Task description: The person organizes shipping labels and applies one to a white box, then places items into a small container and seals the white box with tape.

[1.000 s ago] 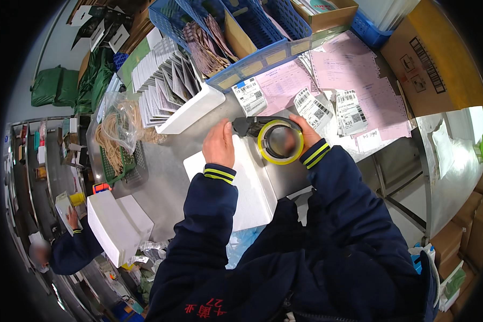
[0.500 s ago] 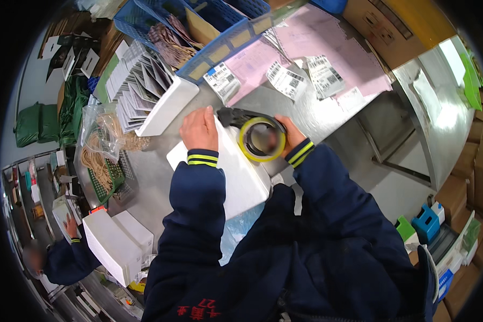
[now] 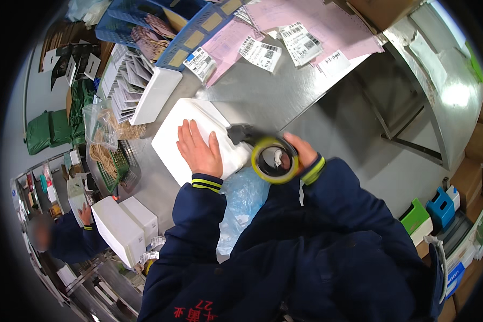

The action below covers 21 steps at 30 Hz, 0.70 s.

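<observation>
One white box (image 3: 167, 141): under left fingers (image 3: 187, 134), flat, slightly spread | tape dispenser (image 3: 256, 136): right side gripped by right fingers (image 3: 299, 146)

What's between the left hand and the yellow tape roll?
In the head view, part of the white box and the dispenser's black head lie between the left hand and the tape roll.

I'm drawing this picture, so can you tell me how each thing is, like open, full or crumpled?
Left hand: open, spread flat on the white box
White box: no opening showing
Right hand: curled around the tape dispenser
Tape dispenser: loaded with a roll
Blue plastic bag: crumpled
White tray: packed with papers
Green basket: holding tan strands
Pink sheets: spread out
</observation>
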Available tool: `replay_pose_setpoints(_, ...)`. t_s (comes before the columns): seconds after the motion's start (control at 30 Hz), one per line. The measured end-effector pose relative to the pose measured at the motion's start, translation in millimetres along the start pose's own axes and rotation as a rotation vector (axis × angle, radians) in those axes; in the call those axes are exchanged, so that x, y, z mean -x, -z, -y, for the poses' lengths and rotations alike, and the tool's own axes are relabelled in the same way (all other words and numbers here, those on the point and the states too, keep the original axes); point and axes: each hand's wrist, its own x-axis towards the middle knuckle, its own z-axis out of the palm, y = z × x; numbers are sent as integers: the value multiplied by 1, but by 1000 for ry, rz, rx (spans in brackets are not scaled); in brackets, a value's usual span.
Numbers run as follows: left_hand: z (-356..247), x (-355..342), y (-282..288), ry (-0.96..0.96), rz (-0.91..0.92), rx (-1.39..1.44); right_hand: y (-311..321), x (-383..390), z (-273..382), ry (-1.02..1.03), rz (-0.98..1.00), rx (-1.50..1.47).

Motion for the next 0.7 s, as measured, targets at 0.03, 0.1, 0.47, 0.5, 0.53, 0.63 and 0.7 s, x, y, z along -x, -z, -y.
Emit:
replay_pose_setpoints(0.03, -3, 0, 1, -17, -14, 12, 10, 24, -11, 39, 15, -23)
replay_pose_setpoints(0.1, -3, 0, -3, -4, 3, 55, 20, 54, -29, 98, -4, -34)
replay_pose_setpoints(0.47, -9, -18, 6, -565, 202, 128, 21, 75, -79, 183, -10, -149)
replay_pose_setpoints(0.5, 10, -49, 3, -710, 201, 85, 20, 76, -79, 165, -20, -126)
replay_pose_setpoints(0.53, 37, -86, 6, -842, 204, 29, 4, 79, -80, 211, -19, -128)
replay_pose_setpoints(0.63, 63, -125, -3, -555, 161, 128, 4, 71, -92, 228, -24, -121)
replay_pose_setpoints(0.7, 79, -118, -16, -162, 133, 180, 1, 63, -99, 285, -3, -162)
